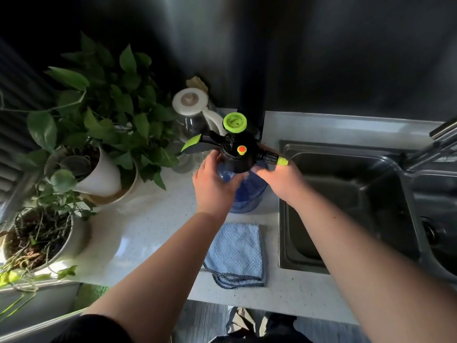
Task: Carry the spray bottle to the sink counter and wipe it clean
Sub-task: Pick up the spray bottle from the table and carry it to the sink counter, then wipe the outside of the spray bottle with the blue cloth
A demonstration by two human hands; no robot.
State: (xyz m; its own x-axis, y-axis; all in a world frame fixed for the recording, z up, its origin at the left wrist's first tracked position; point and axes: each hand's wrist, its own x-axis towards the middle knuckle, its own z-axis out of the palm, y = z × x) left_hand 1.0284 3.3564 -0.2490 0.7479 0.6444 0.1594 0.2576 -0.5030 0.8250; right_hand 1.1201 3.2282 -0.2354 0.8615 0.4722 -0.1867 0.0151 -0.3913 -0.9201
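Note:
The spray bottle [249, 191] has a clear blue body, a black pump head and lime green cap, trigger and nozzle tip. It stands upright on the white counter [148, 233], just left of the sink [346, 206]. My left hand [214, 184] wraps the bottle's left shoulder below the black head. My right hand [282, 179] grips its right side under the nozzle. A folded light blue cloth [237, 253] lies flat on the counter in front of the bottle, between my forearms, untouched.
Two potted green plants [99, 134] crowd the counter's left side. A glass jug with a white lid [190, 112] stands behind the bottle. A black vertical post [249, 70] rises at the back. A faucet [435, 142] reaches over the steel sink at right.

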